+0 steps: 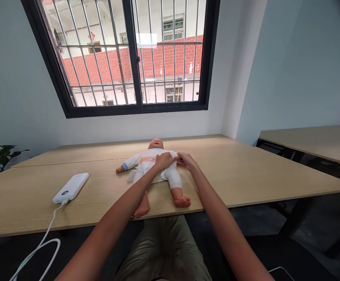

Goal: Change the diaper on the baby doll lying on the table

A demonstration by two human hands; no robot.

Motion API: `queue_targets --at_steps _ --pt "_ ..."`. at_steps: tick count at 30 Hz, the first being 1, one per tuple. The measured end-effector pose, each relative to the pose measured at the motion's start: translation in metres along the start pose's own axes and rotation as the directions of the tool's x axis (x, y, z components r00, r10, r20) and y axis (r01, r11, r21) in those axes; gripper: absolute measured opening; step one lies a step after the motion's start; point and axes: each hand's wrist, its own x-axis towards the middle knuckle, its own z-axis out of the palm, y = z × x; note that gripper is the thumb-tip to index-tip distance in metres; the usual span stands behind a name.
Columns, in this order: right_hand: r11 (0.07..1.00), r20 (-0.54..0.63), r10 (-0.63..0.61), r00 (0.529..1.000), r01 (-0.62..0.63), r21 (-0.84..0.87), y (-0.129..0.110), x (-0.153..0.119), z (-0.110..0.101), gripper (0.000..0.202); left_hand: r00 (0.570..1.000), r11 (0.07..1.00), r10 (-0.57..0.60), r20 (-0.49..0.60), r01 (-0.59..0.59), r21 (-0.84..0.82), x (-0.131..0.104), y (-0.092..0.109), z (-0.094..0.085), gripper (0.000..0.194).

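A baby doll [156,143] lies on its back on the wooden table, its head toward the window and its bare feet at the near edge. It wears a white outfit [174,177] with a coloured print on the chest and a blue cuff at the left of the view. My left hand [164,160] is over the doll's torso, its fingers closed on the outfit's fabric. Close beside it, my right hand [186,160] pinches at the sleeve by the doll's arm on the right. The doll's hand on that side is hidden by my fingers.
A white power bank [71,188] with a white cable [52,222] lies on the left of the table [100,208]. A plant [0,157] is at the far left. Another table [313,142] stands at the right. A barred window [137,58] is ahead.
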Motion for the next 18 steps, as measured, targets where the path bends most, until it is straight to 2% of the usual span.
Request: queue_targets --at_steps 4,8,11,14,18 --pt "1.0 -0.008 -0.013 1.0 0.013 -0.002 0.002 0.003 0.0 0.012 1.0 1.0 -0.013 -0.003 0.013 0.028 0.004 -0.007 0.005 0.014" --pt "0.998 0.002 -0.066 0.998 0.066 0.012 0.001 0.004 -0.001 0.014 0.998 0.996 -0.06 -0.025 0.061 0.066 0.01 -0.012 0.005 0.012" --pt "0.994 0.033 -0.106 0.994 0.105 0.027 -0.003 0.0 0.002 0.011 0.995 0.991 -0.097 -0.012 0.098 0.091 0.016 -0.007 0.004 0.007" --pt "0.991 0.073 -0.133 0.988 0.133 0.003 -0.006 -0.006 0.008 0.025 0.994 0.989 -0.106 -0.007 0.106 0.099 0.019 0.002 0.005 0.008" --pt "0.987 0.103 -0.163 0.981 0.163 0.011 -0.007 -0.011 0.012 0.032 0.995 0.995 -0.049 -0.084 0.057 0.086 0.006 0.01 0.002 0.011"
